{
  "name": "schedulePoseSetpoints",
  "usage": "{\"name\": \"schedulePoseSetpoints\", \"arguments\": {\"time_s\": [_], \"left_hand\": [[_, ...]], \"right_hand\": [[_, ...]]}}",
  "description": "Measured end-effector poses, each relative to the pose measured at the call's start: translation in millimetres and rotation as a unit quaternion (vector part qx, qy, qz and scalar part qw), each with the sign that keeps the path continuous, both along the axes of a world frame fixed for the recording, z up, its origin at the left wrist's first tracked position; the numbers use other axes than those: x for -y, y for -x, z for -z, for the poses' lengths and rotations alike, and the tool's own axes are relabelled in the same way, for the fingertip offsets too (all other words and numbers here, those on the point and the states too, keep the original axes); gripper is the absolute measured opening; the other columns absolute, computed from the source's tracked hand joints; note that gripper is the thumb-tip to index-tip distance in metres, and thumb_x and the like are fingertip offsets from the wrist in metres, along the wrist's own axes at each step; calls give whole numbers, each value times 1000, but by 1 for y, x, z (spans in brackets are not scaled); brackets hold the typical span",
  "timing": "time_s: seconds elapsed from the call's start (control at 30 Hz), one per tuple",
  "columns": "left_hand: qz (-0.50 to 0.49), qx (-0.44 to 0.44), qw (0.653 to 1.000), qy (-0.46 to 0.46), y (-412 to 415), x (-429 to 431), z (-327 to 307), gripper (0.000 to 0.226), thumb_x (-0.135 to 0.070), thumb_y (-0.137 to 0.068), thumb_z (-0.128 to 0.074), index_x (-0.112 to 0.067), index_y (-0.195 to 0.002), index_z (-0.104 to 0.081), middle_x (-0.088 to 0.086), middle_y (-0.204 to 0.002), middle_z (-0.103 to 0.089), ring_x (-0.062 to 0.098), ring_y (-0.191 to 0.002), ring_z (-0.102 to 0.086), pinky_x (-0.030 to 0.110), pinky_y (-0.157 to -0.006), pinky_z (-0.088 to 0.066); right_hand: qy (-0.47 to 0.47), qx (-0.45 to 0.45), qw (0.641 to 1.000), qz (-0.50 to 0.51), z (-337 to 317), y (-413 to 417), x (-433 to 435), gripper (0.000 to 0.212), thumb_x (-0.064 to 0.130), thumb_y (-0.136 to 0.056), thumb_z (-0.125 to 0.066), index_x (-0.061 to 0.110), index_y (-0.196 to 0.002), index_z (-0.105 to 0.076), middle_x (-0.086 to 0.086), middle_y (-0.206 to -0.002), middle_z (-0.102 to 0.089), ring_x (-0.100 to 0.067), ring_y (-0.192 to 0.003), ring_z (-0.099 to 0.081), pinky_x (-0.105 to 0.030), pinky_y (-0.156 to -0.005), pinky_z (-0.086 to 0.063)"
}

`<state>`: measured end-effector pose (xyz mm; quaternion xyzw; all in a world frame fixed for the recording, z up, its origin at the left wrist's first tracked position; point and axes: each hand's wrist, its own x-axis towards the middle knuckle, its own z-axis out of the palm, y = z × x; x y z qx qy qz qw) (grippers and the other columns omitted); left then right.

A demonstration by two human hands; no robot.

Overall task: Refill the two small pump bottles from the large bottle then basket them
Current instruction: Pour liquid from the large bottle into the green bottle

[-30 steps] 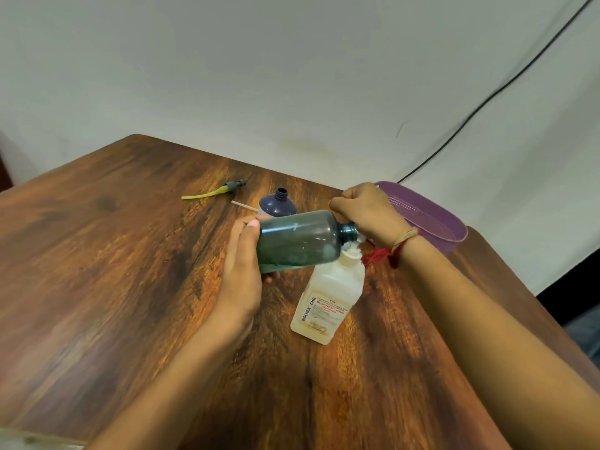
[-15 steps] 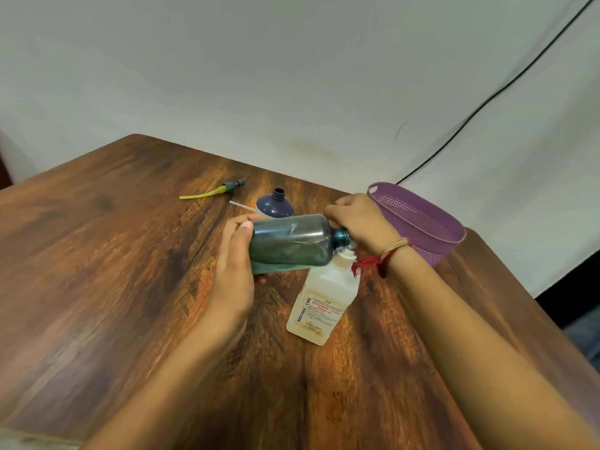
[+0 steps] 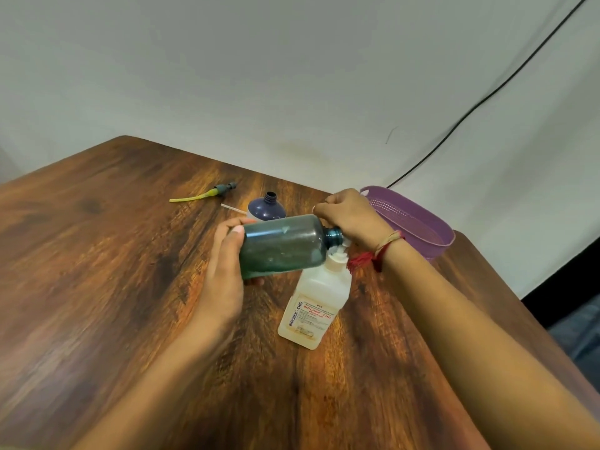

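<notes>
Little has shifted since the earlier frames: the green bottle (image 3: pixel 282 250) still lies on its side in the air, only a touch further left in view. The left hand (image 3: pixel 224 271) is wrapped around its base. The right hand (image 3: pixel 352 219) is curled into a fist just past its bare neck, and whether it pinches a cap there I cannot tell. Directly under that neck and the right wrist stands the white bottle (image 3: pixel 319 300), which I take to be the large one. "BIOCHEK CHG" runs up its side and appears again in red on the front, while the finer print is too small to read. Beyond the left hand's fingertips stands the blue bottle (image 3: pixel 266 209), uncapped. A thin white tube (image 3: pixel 233 208) lies beside it, and a pump (image 3: pixel 207 193) with a yellow stem lies further out. The purple basket (image 3: pixel 422 228) sits just behind the right wrist, and neither small bottle is in it (so basketing is wholly ahead). By my reading the work is early: both small bottles are opened or being opened, and refilling, recapping and basketing remain.
</notes>
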<state>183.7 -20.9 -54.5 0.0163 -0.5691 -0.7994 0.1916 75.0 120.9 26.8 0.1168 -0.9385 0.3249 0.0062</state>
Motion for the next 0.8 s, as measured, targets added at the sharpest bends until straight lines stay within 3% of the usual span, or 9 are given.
{"name": "schedulePoseSetpoints", "arguments": {"time_s": [0.1, 0.2, 0.33, 0.47, 0.63, 0.8], "left_hand": [[-9, 9, 1000, -2, 1, -1, 4, 30, -47, -89, -34, -31, -101, -57, -4, -101, -61, 8, -90, -59, 21, -60, -48], [-4, 22, 1000, -10, -1, -2, 7, 37, -53, -85, -32, -30, -100, -58, 1, -100, -63, 14, -85, -59, 23, -55, -45], [35, 11, 999, -17, -3, 2, 5, 40, -57, -82, -37, -26, -99, -56, 5, -94, -61, 12, -68, -57, 20, -44, -41], [68, 13, 997, -24, -2, 3, 9, 49, -58, -67, -48, -22, -100, -54, 7, -90, -58, 9, -53, -54, 17, -38, -35], [89, 14, 995, -40, -4, 6, 6, 37, -42, -78, -38, -24, -108, -52, 8, -97, -58, 10, -47, -51, 18, -35, -34], [64, -8, 998, -7, -10, 4, 10, 39, -51, -85, -34, -40, -118, -52, 3, -107, -57, 7, -44, -47, 19, -34, -35]], "right_hand": [[36, 15, 999, 0, 8, -1, -3, 40, 13, -84, -58, 17, -47, -42, 0, -49, -37, -14, -48, -34, -30, -54, -32], [13, 18, 1000, -6, 8, -1, -2, 41, 16, -84, -59, 18, -46, -42, 1, -49, -37, -14, -49, -34, -29, -52, -32], [23, -1, 1000, -8, 3, 1, -1, 41, 18, -84, -59, 18, -47, -42, 1, -49, -35, -14, -49, -32, -29, -51, -31], [62, 22, 998, -6, 11, 0, -4, 43, 14, -84, -61, 18, -45, -42, 1, -48, -36, -14, -47, -34, -30, -52, -33], [44, 18, 999, -17, 0, -2, -2, 42, 16, -83, -60, 18, -46, -43, 1, -49, -37, -13, -47, -33, -27, -51, -32], [76, 9, 997, 6, 10, -4, -4, 41, 14, -85, -60, 16, -47, -43, 1, -47, -36, -13, -44, -33, -29, -51, -33]]}}
